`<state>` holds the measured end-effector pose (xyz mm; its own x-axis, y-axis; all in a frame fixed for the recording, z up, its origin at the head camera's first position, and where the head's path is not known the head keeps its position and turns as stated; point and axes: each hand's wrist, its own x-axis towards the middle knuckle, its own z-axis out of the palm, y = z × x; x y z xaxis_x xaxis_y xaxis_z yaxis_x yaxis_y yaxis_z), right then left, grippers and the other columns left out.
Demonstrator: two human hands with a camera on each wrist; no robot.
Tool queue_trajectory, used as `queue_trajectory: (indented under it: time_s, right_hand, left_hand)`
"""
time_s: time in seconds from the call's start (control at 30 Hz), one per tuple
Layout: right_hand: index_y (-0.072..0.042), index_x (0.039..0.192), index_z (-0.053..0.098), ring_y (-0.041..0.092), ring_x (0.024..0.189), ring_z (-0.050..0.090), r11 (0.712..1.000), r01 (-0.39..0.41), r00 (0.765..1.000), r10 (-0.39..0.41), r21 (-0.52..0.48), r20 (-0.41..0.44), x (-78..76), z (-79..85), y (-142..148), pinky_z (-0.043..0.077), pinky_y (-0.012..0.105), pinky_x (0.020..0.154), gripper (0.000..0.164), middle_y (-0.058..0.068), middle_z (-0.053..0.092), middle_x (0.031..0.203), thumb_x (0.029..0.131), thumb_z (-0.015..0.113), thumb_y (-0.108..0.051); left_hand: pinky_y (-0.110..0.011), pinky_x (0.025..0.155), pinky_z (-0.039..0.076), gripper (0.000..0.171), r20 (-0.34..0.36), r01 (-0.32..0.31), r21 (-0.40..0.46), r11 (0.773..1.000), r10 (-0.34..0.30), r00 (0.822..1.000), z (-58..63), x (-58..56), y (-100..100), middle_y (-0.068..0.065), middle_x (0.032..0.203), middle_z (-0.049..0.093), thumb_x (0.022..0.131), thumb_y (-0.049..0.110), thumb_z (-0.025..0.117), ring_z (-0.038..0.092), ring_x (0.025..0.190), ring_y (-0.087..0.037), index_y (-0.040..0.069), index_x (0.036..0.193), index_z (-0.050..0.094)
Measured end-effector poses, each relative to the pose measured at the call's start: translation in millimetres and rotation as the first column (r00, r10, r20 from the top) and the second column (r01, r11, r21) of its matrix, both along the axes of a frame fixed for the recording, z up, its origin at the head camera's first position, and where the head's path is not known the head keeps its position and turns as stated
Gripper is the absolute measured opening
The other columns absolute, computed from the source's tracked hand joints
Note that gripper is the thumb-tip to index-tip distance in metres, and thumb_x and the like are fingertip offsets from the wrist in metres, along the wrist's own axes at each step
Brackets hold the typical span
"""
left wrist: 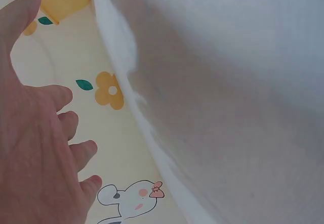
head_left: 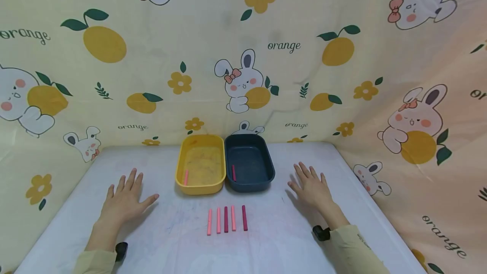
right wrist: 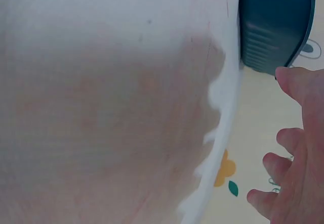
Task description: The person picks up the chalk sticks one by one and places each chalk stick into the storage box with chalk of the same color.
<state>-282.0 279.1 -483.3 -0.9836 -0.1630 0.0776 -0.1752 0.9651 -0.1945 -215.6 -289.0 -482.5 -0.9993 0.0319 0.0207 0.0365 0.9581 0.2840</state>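
Note:
My left hand point(head_left: 123, 202) is spread over the left side of the white table, fingers apart and holding nothing. On the right side my right hand point(head_left: 313, 187) is likewise spread and holds nothing. Between them lies a row of several crayon-like sticks, some light pink point(head_left: 218, 220), others dark magenta point(head_left: 244, 218). Behind the row stand a yellow bin point(head_left: 201, 190) and a dark blue bin point(head_left: 251, 187), side by side. One light pink stick point(head_left: 186, 177) leans inside the yellow bin, and one dark magenta stick point(head_left: 233, 173) is inside the blue bin.
A cream cloth point(head_left: 228, 24) printed with rabbits, oranges and flowers hangs behind the table and along its sides. The white tabletop point(head_left: 171, 248) bears faint coloured smudges. Each wrist wears a black device point(head_left: 121, 251) at the sleeve's end.

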Motion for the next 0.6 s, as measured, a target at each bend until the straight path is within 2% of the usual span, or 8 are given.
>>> queue_trajectory:
  time_s: [0.33,0.47,0.6]
  right_hand:
    - [-0.007,0.163,0.030,0.051,0.152,0.023,1.000,-0.011,0.998,0.010,-0.016,-0.069,3.6,2.5,-1.3,0.013,0.075,0.117,0.077,0.019,0.025,0.169,0.104,0.057,-0.049]
    - [-0.007,0.164,0.028,0.050,0.153,0.022,0.999,-0.024,0.995,0.020,-0.041,-0.102,3.7,5.4,-3.1,0.011,0.075,0.117,0.079,0.018,0.023,0.170,0.104,0.056,-0.050]
    - [-0.005,0.164,0.026,0.048,0.154,0.020,0.996,-0.038,0.991,0.027,-0.084,-0.131,3.1,8.9,-6.4,0.008,0.073,0.118,0.081,0.018,0.022,0.170,0.104,0.056,-0.050]
  left_hand:
    - [-0.078,0.114,0.002,0.107,-0.026,-0.020,0.015,1.000,0.021,0.999,8.4,5.4,8.7,-0.029,0.169,0.002,0.096,0.071,0.052,0.006,0.150,-0.060,-0.007,0.161,0.018]
    - [-0.076,0.116,0.001,0.107,-0.063,-0.020,0.022,1.000,0.021,0.998,14.5,7.6,14.0,-0.027,0.170,0.002,0.096,0.073,0.051,0.006,0.152,-0.057,-0.006,0.162,0.018]
    - [-0.073,0.118,0.003,0.104,-0.133,0.005,0.028,1.000,-0.002,0.991,21.2,10.4,19.5,-0.025,0.171,0.006,0.098,0.072,0.048,0.009,0.153,-0.053,-0.004,0.163,0.019]
